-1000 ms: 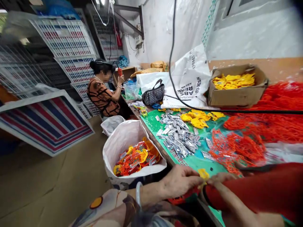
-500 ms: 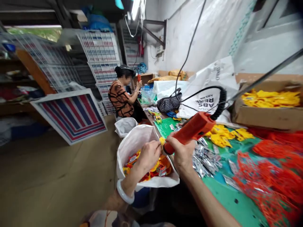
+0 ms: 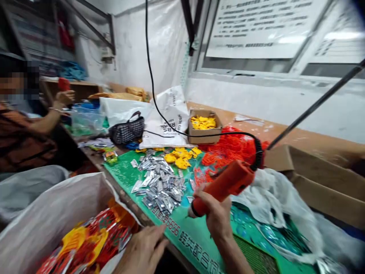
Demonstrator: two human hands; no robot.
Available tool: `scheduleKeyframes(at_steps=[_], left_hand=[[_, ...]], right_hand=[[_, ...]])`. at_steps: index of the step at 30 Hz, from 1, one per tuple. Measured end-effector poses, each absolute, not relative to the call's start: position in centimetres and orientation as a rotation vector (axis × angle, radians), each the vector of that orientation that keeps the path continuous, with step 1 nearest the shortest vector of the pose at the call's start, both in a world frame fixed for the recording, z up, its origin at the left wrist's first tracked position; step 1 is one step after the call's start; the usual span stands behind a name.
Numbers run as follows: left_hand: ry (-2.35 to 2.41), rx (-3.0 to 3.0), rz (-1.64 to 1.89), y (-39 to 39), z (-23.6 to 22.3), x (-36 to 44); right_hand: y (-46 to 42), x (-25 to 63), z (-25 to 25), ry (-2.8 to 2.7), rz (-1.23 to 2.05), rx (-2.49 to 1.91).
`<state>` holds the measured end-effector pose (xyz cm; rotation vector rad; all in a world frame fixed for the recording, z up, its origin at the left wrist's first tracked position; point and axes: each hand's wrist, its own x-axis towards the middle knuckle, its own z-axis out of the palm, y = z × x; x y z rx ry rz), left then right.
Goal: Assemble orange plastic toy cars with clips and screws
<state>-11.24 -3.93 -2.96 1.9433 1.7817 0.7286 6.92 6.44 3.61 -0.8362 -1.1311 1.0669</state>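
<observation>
My right hand [image 3: 218,213] is wrapped around a red-orange electric screwdriver [image 3: 225,186], its tip pointing down-left over the green mat [image 3: 191,232]. A black cable runs from its back end. Low in the view, my left hand [image 3: 144,249] is at the table edge, beside the rim of a white sack [image 3: 65,201]. Its fingers are stretched out, with nothing visible in them. Inside the sack lie mixed red and yellow plastic pieces [image 3: 94,236] with silvery parts. A heap of small silvery parts [image 3: 161,184] lies on the mat beyond my hands.
Yellow plastic pieces [image 3: 181,156] and a red stringy pile [image 3: 228,146] lie farther back. A small carton [image 3: 205,135] holds more yellow pieces. At right are a crumpled white plastic bag [image 3: 273,194] and a larger carton [image 3: 327,186]. A co-worker [image 3: 23,129] sits at left.
The view has swung right and nearer the table. My left hand has left the screwdriver tip, where a yellow piece was, and dropped to the table edge. My right hand still grips the screwdriver.
</observation>
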Motion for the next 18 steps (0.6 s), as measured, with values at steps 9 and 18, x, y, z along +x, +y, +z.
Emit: scheduleKeyframes(at_steps=[9, 18], left_hand=[[1.631, 2.311, 0.483, 7.3, 0.7, 0.0], [2.231, 2.178, 0.373, 21.9, 2.2, -3.6]], right_hand=[[6.5, 27.1, 3.7, -0.762, 0.319, -1.519], [1.3, 27.4, 1.6, -1.287, -0.828, -1.474]])
